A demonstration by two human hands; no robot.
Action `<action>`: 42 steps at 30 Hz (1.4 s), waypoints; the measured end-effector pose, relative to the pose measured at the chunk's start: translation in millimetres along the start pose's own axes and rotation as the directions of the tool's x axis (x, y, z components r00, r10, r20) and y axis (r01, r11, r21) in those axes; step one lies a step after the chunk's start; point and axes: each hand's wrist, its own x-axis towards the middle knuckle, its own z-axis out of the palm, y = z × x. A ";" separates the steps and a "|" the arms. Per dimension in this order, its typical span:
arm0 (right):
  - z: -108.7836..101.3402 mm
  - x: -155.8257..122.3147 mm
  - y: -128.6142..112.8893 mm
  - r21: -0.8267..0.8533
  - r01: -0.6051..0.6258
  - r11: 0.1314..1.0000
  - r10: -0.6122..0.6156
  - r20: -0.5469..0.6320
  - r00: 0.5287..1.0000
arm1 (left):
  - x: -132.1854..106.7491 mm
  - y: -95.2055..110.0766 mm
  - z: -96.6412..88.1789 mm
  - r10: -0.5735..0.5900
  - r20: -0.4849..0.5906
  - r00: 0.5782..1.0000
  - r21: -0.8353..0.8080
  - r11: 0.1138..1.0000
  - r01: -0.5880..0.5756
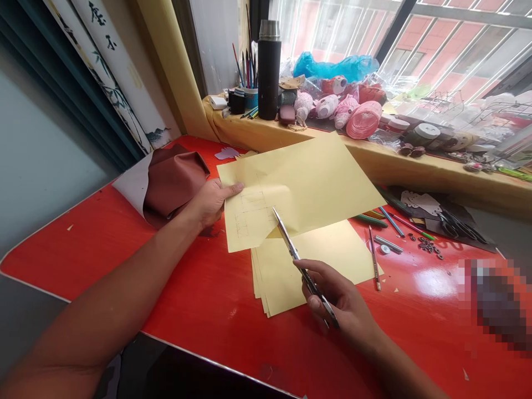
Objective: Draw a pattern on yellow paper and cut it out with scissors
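While the head view looks down on the red worktop [83,249], the left grip [211,204] is closed on the edge of a pencil-marked yellow paper sheet [299,188], thumb on top, lifting it above a stack of yellow sheets [336,249]. The right grip [336,296] is clamped around long steel scissors [305,271], their blades almost together, tips just beside the sheet's lower fold. Brown leather [172,185] lies behind the left grip; a pencil [374,257] lies just beyond the right grip. Should the unsupported sheet sag or slip from the left grip, the scissor tips could snag and tear it. Blades opening carelessly could also nick the left hand or the sheets below.
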 end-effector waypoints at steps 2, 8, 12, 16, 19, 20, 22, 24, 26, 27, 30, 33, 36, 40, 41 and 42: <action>0.0 -0.3 0.2 -0.007 -0.002 1.000 0.002 0.003 1.000 | 0.0 -0.3 0.2 0.002 -0.002 1.000 0.000 1.000 -0.002; -0.4 -0.9 2.2 -0.004 -0.009 1.000 0.009 0.009 1.000 | -0.3 -0.1 1.1 0.002 0.000 1.000 -0.001 1.000 -0.002; 0.2 -0.5 -1.1 -0.021 -0.016 1.000 0.016 0.010 1.000 | 0.0 0.3 1.1 0.004 0.003 1.000 -0.010 1.000 -0.004; 2.3 0.0 -8.9 -0.044 -0.042 0.998 0.042 0.009 0.999 | 0.5 -0.2 0.5 0.002 0.003 1.000 -0.010 1.000 -0.002; 3.4 0.4 -11.6 -0.054 -0.060 0.997 0.061 0.011 0.998 | 0.5 -0.4 0.0 -0.003 0.000 1.000 -0.006 1.000 0.003; 3.5 0.4 -11.5 -0.057 -0.065 0.996 0.066 0.012 0.998 | 0.3 -0.3 -0.1 -0.003 -0.001 1.000 -0.006 1.000 0.003; 3.4 0.5 -10.1 -0.062 -0.068 0.996 0.069 0.015 0.997 | 0.0 0.0 -0.1 -0.001 -0.002 1.000 -0.004 1.000 0.001; 3.1 0.5 -8.5 -0.062 -0.061 0.996 0.062 0.024 0.998 | -0.4 0.4 0.0 0.001 -0.001 1.000 -0.001 1.000 -0.001; 2.9 0.5 -8.0 -0.061 -0.057 0.996 0.059 0.031 0.998 | -0.6 0.6 0.2 0.002 -0.002 1.000 0.002 1.000 -0.002; 3.0 0.5 -8.4 -0.063 -0.061 0.996 0.063 0.030 0.998 | -0.6 0.6 0.2 0.004 -0.002 1.000 0.004 1.000 -0.004; 3.8 0.9 -11.4 -0.072 -0.078 0.994 0.080 0.024 0.996 | -0.3 0.5 0.3 0.007 -0.002 1.000 0.006 1.000 -0.007; 5.2 1.3 -14.5 -0.083 -0.092 0.992 0.094 0.020 0.995 | -0.3 0.7 0.8 0.009 0.005 1.000 0.007 1.000 -0.009; 6.2 1.0 -15.7 -0.092 -0.112 0.989 0.114 0.016 0.993 | -0.5 1.1 1.3 0.015 0.007 1.000 0.012 1.000 -0.015; 6.0 0.0 -14.3 -0.106 -0.123 0.987 0.126 0.022 0.992 | -0.7 0.7 1.3 0.026 0.001 1.000 0.028 0.999 -0.027; 5.8 -0.1 -13.9 -0.106 -0.125 0.987 0.128 0.029 0.991 | -0.6 0.4 1.2 0.030 0.001 1.000 0.032 0.999 -0.030; 5.7 -0.1 -13.6 -0.107 -0.131 0.986 0.135 0.035 0.990 | -0.4 0.1 1.0 0.032 0.002 0.999 0.036 0.999 -0.032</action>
